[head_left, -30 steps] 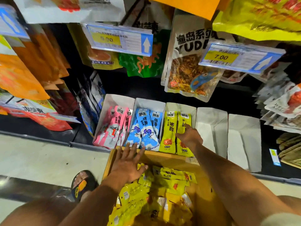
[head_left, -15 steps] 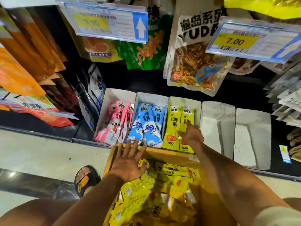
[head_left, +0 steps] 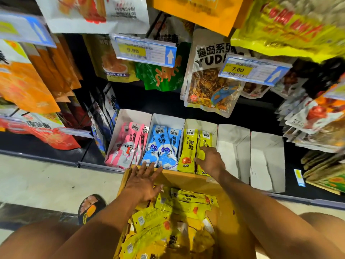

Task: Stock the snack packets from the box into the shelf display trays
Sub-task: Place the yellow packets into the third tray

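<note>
An open cardboard box [head_left: 188,181] lies between my knees, with several yellow snack packets [head_left: 179,212] loose inside. Five white display trays stand on the bottom shelf beyond it. The pink packets' tray [head_left: 134,116] is leftmost, then the blue packets' tray [head_left: 168,119], then the yellow packets' tray [head_left: 202,124]. Two empty trays [head_left: 233,146] [head_left: 267,157] follow on the right. My right hand [head_left: 211,162] reaches into the yellow tray, its fingers closed on the right-hand yellow packet [head_left: 205,139]. My left hand [head_left: 143,182] hovers flat with fingers spread over the box's far left rim, holding nothing.
Large snack bags hang on pegs above the trays, with price tags reading 9.90 [head_left: 145,50] and 7.00 [head_left: 252,70]. More bags crowd the shelf at the left and right. A foot in a sandal [head_left: 91,206] rests on the tiled floor left of the box.
My left hand has slid forward from the packets to the box's far rim. My right hand stays on the yellow packet in its tray. The camera view has shifted.
</note>
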Available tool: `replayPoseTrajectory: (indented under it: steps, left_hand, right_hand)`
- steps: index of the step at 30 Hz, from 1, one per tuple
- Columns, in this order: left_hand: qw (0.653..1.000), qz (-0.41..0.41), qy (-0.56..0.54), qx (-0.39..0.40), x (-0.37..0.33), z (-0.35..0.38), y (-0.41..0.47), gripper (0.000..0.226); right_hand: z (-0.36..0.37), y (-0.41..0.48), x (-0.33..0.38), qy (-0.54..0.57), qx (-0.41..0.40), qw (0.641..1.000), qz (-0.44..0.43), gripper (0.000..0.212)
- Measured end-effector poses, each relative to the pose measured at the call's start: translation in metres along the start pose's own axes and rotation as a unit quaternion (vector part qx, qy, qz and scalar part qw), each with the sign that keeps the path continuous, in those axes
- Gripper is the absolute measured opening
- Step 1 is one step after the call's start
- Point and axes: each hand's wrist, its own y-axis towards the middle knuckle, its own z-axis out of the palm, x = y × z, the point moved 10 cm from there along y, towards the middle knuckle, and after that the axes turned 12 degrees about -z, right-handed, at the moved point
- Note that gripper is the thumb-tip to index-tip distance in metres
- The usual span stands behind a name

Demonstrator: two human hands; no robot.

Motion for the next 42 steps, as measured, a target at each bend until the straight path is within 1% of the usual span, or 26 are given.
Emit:
replayPoseTrajectory:
  steps: [3,8,11,13,17,22,25,30,33,36,38,40,42]
  left_hand:
    - [1.0,-0.005,0.002,-0.008,0.005,-0.001,-0.004,0.074]
    - [0.999,-0.046,0.021,-0.007,0.022,0.004,-0.009,0.076]
    - [0.998,-0.055,0.012,0.008,0.027,0.009,-0.009,0.077]
    - [0.999,-0.052,0.006,0.015,0.028,0.011,-0.008,0.079]
    - [0.999,-0.045,0.0,0.02,0.03,0.015,-0.003,0.083]
    - [0.999,-0.04,-0.001,0.023,0.031,0.019,0.002,0.083]
    - [0.999,-0.034,-0.005,0.02,0.03,0.02,0.003,0.086]
    - [1.0,-0.024,-0.018,0.002,0.03,0.021,0.004,0.088]
    - [1.0,-0.02,-0.02,0.002,0.029,0.022,0.004,0.09]
    - [1.0,-0.02,-0.022,0.0,0.03,0.023,0.004,0.092]
    - [1.0,-0.018,-0.023,-0.002,0.031,0.022,0.003,0.093]
    - [1.0,-0.017,-0.022,0.001,0.031,0.022,0.004,0.093]
    - [1.0,-0.015,-0.022,0.005,0.03,0.021,0.003,0.094]
  right_hand:
    - [-0.001,-0.023,0.025,0.014,-0.015,0.998,-0.052,0.06]
    - [0.018,-0.072,0.074,0.003,-0.021,0.987,-0.161,0.043]
    - [0.047,-0.094,0.083,-0.014,0.008,0.981,-0.193,0.036]
    - [0.076,-0.103,0.075,-0.015,0.058,0.982,-0.179,0.035]
    - [0.132,-0.112,0.038,-0.04,0.162,0.98,-0.105,0.04]
    - [0.177,-0.114,0.0,-0.06,0.236,0.969,-0.037,0.047]
    - [0.196,-0.107,0.002,-0.059,0.246,0.967,-0.035,0.052]
    - [0.222,-0.084,0.026,-0.028,0.227,0.971,-0.062,0.054]
    - [0.233,-0.072,0.035,-0.062,0.217,0.972,-0.063,0.047]
    - [0.234,-0.066,0.04,-0.097,0.187,0.975,-0.072,0.032]
    - [0.235,-0.066,0.04,-0.109,0.187,0.973,-0.079,0.025]
    - [0.238,-0.071,0.038,-0.12,0.211,0.966,-0.093,0.028]
    - [0.24,-0.077,0.037,-0.131,0.232,0.958,-0.107,0.04]
